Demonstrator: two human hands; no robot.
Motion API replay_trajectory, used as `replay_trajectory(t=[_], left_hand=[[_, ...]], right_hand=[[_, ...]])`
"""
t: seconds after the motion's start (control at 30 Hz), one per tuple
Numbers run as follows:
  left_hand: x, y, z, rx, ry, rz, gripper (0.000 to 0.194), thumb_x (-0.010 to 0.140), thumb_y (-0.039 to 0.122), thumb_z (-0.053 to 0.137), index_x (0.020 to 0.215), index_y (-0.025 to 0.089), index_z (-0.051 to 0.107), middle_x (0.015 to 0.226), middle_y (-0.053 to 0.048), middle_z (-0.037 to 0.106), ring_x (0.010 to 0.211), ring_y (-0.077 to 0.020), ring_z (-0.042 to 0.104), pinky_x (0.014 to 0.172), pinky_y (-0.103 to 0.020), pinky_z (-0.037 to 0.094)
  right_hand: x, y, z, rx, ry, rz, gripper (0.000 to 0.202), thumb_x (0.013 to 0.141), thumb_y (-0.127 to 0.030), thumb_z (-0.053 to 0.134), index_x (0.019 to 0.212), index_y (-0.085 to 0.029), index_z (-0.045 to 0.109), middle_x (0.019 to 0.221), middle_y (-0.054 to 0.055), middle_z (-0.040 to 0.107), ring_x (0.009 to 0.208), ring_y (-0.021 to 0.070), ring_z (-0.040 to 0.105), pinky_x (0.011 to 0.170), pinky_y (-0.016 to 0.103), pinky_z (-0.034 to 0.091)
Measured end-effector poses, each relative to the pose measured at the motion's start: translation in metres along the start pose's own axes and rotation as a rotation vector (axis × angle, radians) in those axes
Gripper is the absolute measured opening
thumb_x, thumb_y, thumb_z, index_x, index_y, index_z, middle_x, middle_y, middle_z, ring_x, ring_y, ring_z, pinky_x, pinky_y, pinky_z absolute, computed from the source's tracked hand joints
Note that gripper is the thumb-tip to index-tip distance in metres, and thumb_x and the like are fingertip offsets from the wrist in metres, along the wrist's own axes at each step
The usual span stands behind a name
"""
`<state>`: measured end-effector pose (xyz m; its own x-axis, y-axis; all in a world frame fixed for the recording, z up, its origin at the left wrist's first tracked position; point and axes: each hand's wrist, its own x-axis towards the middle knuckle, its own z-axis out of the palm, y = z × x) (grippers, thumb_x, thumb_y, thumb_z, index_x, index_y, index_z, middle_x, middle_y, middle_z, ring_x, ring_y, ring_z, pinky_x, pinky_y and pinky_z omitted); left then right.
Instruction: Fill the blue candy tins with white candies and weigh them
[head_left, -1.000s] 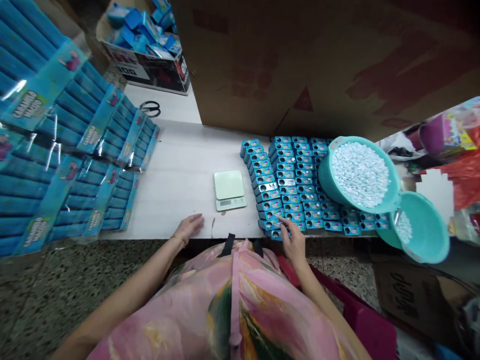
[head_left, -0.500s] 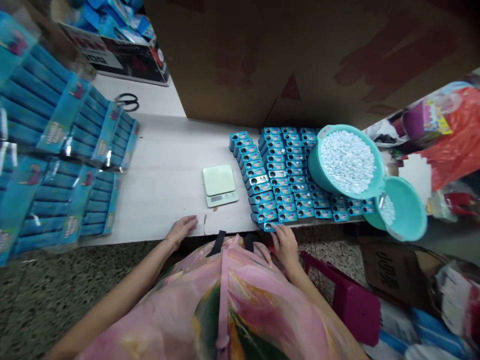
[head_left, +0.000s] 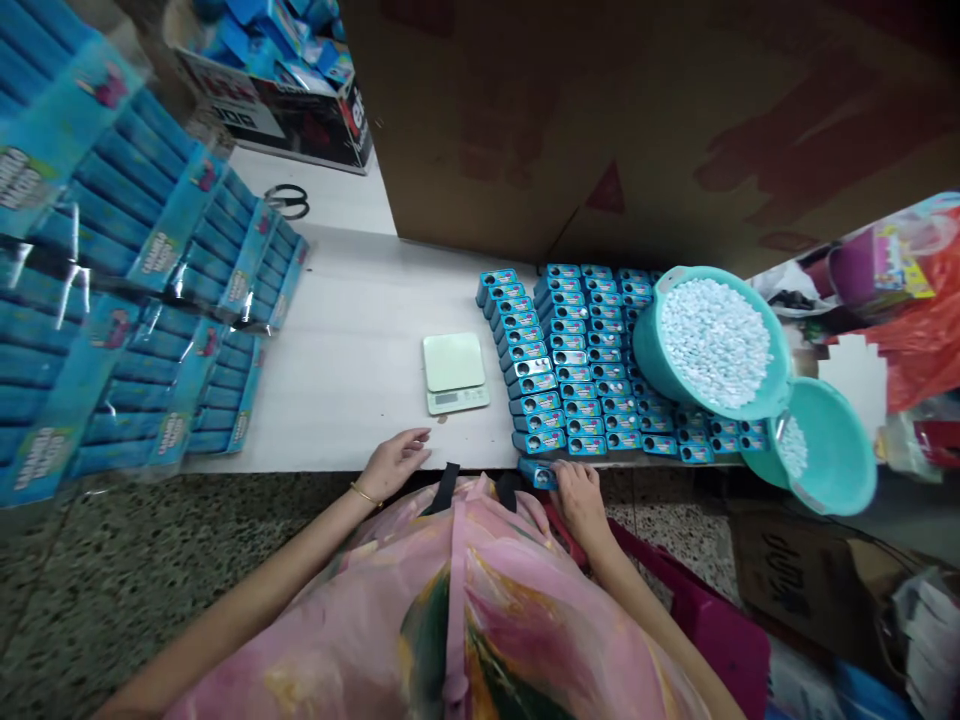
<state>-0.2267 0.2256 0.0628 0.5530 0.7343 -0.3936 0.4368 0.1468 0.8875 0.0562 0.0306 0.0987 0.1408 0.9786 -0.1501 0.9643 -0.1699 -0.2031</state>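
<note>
At the table's front edge my right hand (head_left: 582, 497) has its fingers on a small blue box (head_left: 538, 473), which sits just in front of the rows of similar blue boxes (head_left: 581, 388). My left hand (head_left: 395, 463) hovers by the front edge, fingers apart and nothing in them. Between the hands and farther back stands a pale green scale (head_left: 454, 364) with a bare plate. A turquoise basin (head_left: 646, 335) full of small white pieces stands on the right, and a second turquoise basin (head_left: 847, 455) beside it holds fewer pieces.
Packs of blue boxes (head_left: 161, 255) are stacked at the left. Black scissors (head_left: 287, 201) lie behind them, near an open carton (head_left: 300, 120) of blue packaging. A large brown cardboard box (head_left: 540, 130) walls off the back. A magenta stool (head_left: 724, 640) stands at the lower right.
The blue box at my right hand has come away from the rows towards my body. My left hand has opened slightly and moved right. The whole view has shifted.
</note>
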Motion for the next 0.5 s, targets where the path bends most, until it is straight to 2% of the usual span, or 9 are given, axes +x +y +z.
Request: replay_trajectory(t=[0.1,0.27,0.4,0.5], left_hand=[[-0.002,0.009,0.008,0.091,-0.103,0.06,0.045,0.071,0.038,0.053,0.112,0.019,0.052,0.103,-0.008,0.059,0.088,-0.0189,0.055,0.076,-0.031,0.044],[-0.006,-0.003,0.004,0.305,-0.176,0.05,0.043,0.071,0.04,0.051,0.108,0.02,0.056,0.102,-0.009,0.06,0.085,-0.0205,0.056,0.074,-0.03,0.042],[-0.014,-0.016,-0.005,0.32,-0.137,0.011,0.043,0.072,0.041,0.049,0.109,0.02,0.055,0.102,-0.009,0.06,0.085,-0.0214,0.056,0.077,-0.032,0.041],[-0.021,-0.021,-0.012,0.325,-0.083,0.0,0.046,0.073,0.044,0.048,0.11,0.018,0.054,0.102,-0.01,0.06,0.086,-0.0217,0.056,0.076,-0.031,0.042]], right_hand=[[0.012,-0.017,-0.019,0.15,-0.018,-0.064,0.032,0.079,-0.021,0.045,0.111,-0.017,0.044,0.106,0.009,0.052,0.097,0.0227,0.045,0.083,0.038,0.037],[0.054,-0.044,-0.047,0.338,0.045,-0.13,0.036,0.082,-0.028,0.044,0.117,-0.021,0.04,0.109,0.007,0.051,0.101,0.0211,0.044,0.087,0.037,0.038],[0.112,-0.055,-0.056,0.308,0.15,-0.204,0.037,0.082,-0.027,0.044,0.119,-0.022,0.04,0.112,0.008,0.049,0.104,0.0224,0.043,0.088,0.038,0.037],[0.166,-0.067,-0.057,0.217,0.17,-0.308,0.038,0.082,-0.026,0.043,0.12,-0.02,0.041,0.112,0.009,0.049,0.103,0.0235,0.042,0.087,0.038,0.038]])
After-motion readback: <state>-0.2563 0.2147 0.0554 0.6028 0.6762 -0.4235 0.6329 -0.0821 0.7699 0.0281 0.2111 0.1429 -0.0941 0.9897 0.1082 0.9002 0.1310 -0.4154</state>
